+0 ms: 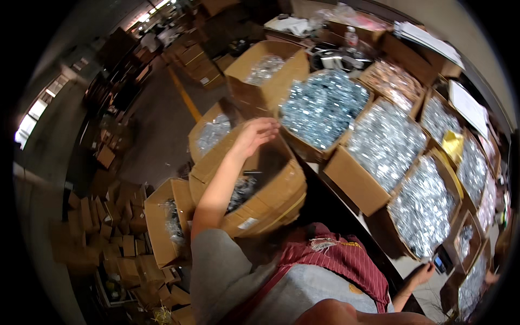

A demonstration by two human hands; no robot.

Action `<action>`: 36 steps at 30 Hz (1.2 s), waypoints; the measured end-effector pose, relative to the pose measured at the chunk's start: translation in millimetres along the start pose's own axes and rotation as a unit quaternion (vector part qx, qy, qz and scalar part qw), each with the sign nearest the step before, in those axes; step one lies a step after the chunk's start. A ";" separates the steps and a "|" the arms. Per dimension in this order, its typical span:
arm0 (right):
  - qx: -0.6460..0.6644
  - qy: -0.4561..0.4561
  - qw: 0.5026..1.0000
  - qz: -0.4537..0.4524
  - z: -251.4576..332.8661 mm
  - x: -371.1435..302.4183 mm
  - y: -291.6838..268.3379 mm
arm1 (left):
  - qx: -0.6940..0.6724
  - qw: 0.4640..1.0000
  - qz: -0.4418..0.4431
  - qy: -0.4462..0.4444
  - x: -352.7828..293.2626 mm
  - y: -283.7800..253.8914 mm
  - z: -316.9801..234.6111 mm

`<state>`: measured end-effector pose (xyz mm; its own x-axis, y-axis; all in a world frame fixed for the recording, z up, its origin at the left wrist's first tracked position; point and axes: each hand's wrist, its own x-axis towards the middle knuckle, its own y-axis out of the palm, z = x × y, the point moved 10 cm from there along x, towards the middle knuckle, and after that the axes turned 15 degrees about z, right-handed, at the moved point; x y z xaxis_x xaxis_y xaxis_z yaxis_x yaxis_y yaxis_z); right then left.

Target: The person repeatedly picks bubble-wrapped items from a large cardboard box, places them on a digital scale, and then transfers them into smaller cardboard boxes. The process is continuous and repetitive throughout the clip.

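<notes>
Silvery pkts (425, 208) prob. light, slippery; pinch edges. L hand (257, 135) loose-fingered over carton (284, 189), R hand (421, 274) near pkts, can't tell grip; well apart.

I see a dark grey floor (154, 132) with a yellow line (183, 96) painted along it, my landmark here. Well left of the line, bright windows (35, 116) let in pale daylight; the space between is dim. Beyond the line's far end, I make out lit ceiling lamps (149, 15), though clutter there is too dark and blurred for me to sort. Just right of the line stands a carton stack (189, 57). Well right of it run a white worktop (428, 298) and a plain beige wall (449, 21).
</notes>
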<state>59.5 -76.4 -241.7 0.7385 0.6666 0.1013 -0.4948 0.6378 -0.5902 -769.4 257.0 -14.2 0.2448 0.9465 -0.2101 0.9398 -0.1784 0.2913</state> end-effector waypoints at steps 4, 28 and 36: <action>-0.161 0.021 0.987 -0.011 -12.9 -7.2 -5.5 | 0.045 0.987 -0.151 0.000 -33.0 -178.2 -14.7; 0.000 0.138 0.963 0.232 73.1 -199.5 170.9 | 0.631 0.705 -0.113 -0.303 29.4 -527.0 176.5; -0.118 0.188 0.812 0.540 151.4 -256.4 292.7 | 0.459 0.849 -0.133 -0.226 13.0 -500.3 166.2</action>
<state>-344.1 -2.2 -319.2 0.0413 0.5946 -0.8030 -0.8779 -0.3621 -0.3133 -1196.8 313.9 -317.7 -0.1334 0.8234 -0.5516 0.7158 -0.3049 -0.6282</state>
